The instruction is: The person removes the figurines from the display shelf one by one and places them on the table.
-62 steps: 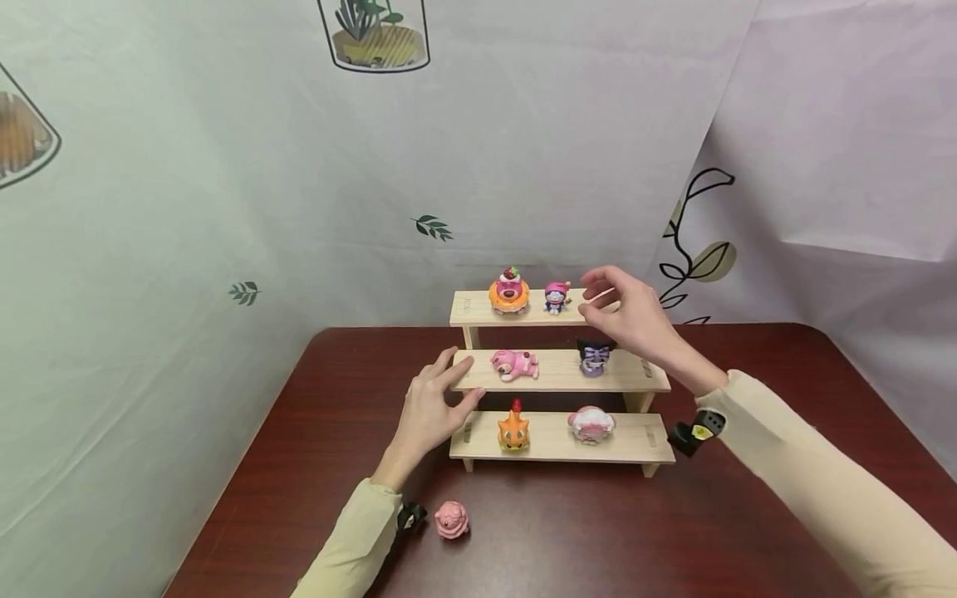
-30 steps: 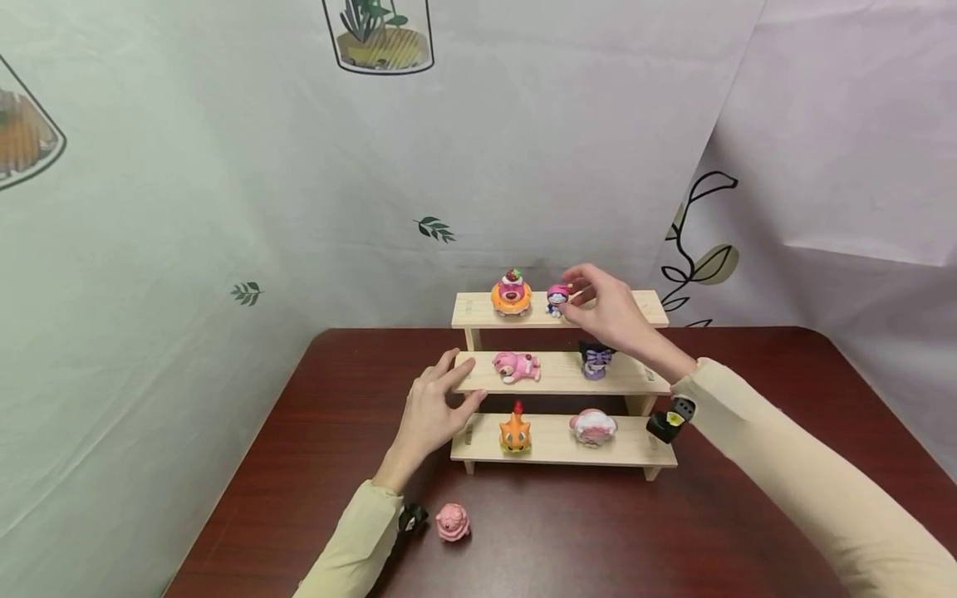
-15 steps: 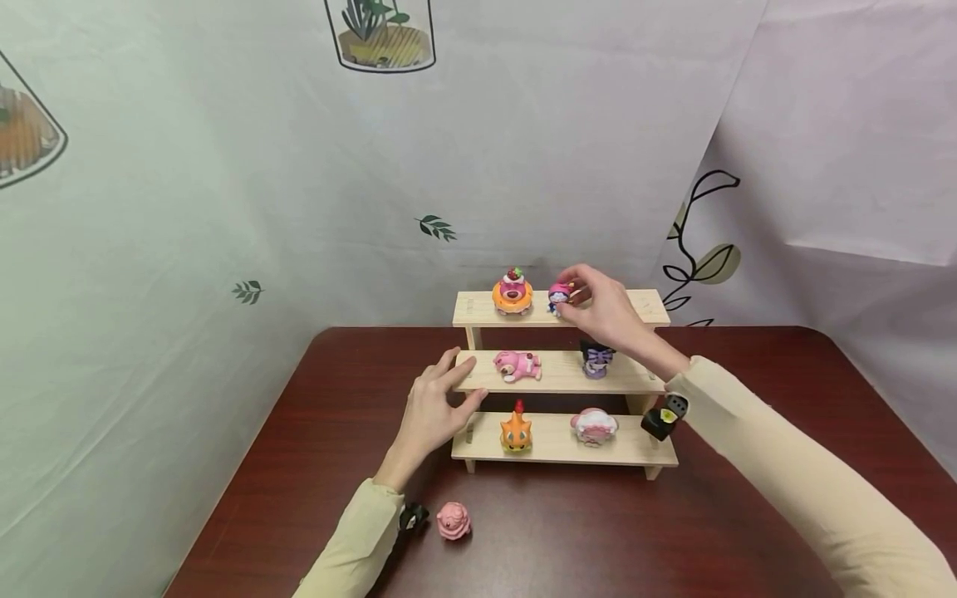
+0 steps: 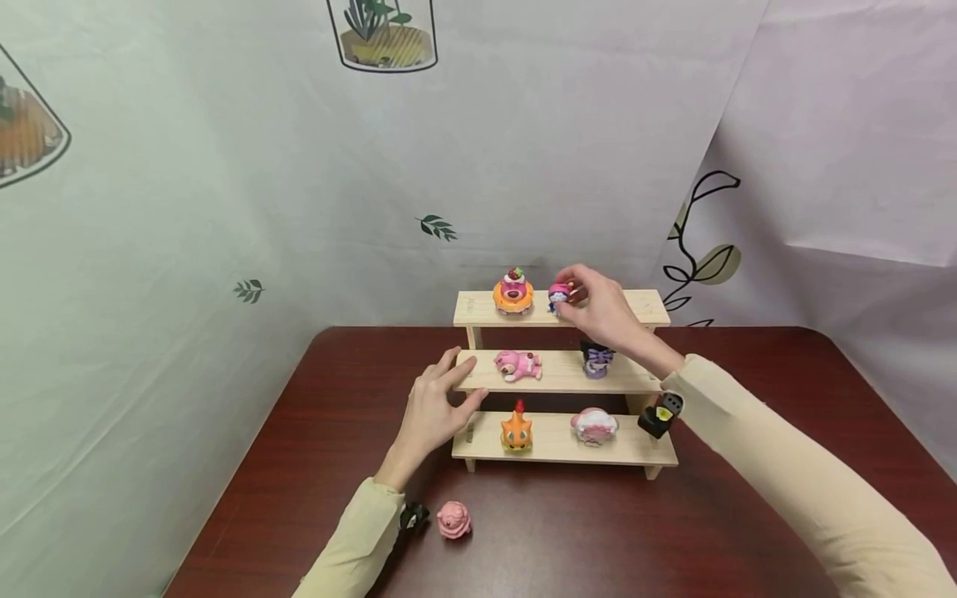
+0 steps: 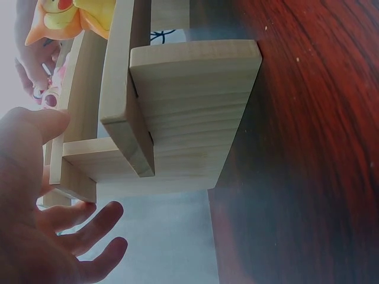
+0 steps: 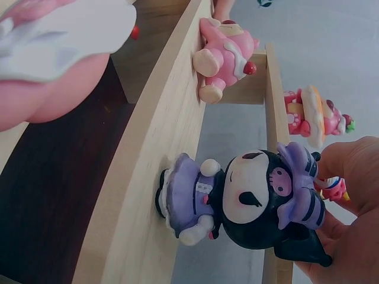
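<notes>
Shelves (image 4: 557, 440) of pale wood stand in three steps on the dark red table (image 4: 299, 415) in the head view. Your right hand (image 4: 604, 311) is up at the top step, thumb and fingers pinched on a tiny toy in a pink hat (image 4: 557, 294). The toy is near the bear in the orange ring (image 4: 512, 297), but apart from it. It is too small to tell if its feet touch the wood. If your pinch is too light, it could slip and tip over. A loose pink toy (image 4: 453, 520) sits on the table near your left sleeve (image 4: 359, 531); if that arm swings over, the toy may roll.

In the left wrist view, your left hand (image 5: 26, 207) grips the end of the middle step, thumb in front. A hard tug could make the wood wobble, and the orange toy (image 5: 71, 21) may fall.

In the right wrist view, the toy in a purple dress (image 6: 240, 204) stands right in front of your right hand. You can't tell if they touch. Pull back too low, and you might knock it off.
</notes>
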`<state>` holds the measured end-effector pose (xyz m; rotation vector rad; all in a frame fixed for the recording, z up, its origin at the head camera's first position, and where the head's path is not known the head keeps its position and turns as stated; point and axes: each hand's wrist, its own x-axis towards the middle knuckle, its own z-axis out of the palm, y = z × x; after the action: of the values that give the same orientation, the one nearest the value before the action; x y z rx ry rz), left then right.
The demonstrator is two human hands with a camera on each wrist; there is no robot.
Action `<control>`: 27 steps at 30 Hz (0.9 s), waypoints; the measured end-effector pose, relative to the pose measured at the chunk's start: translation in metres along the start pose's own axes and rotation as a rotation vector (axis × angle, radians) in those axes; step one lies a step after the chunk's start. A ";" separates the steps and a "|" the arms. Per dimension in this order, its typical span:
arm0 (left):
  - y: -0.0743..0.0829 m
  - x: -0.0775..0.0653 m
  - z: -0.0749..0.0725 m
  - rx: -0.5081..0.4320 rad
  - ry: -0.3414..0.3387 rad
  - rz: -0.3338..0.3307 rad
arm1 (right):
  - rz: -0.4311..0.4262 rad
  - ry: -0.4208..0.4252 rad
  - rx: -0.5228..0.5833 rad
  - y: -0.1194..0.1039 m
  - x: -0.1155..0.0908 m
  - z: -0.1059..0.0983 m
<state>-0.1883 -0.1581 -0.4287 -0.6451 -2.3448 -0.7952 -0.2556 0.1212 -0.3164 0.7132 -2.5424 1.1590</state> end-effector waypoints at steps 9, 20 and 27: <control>0.000 0.000 0.000 0.008 0.009 0.020 | -0.001 0.001 -0.001 0.000 0.000 0.000; -0.001 0.001 0.000 0.009 0.011 0.013 | 0.008 0.002 0.001 -0.001 0.001 -0.001; -0.001 0.001 0.000 0.002 0.013 0.019 | 0.012 0.002 0.004 -0.001 0.001 -0.001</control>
<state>-0.1894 -0.1582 -0.4285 -0.6586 -2.3236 -0.7856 -0.2559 0.1215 -0.3150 0.6988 -2.5471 1.1676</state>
